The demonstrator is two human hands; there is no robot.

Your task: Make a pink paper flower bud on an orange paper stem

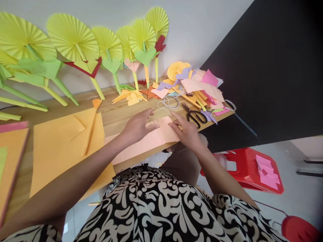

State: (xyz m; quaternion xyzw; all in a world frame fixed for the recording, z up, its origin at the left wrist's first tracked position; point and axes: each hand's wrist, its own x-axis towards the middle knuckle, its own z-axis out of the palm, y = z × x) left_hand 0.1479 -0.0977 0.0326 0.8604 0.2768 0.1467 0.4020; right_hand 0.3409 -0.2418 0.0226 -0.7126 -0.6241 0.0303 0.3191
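While a large, flat orange paper sheet (57,144) lies toward the left of the wooden table (114,114), the left hand (138,126), thumb spread from outstretched fingers, is over a long pale-pink paper strip (148,140) at the table's front edge; the right hand (186,130), fingers curved, touches the strip's right end, whether pinching I cannot tell, beside black-handled scissors (189,113).
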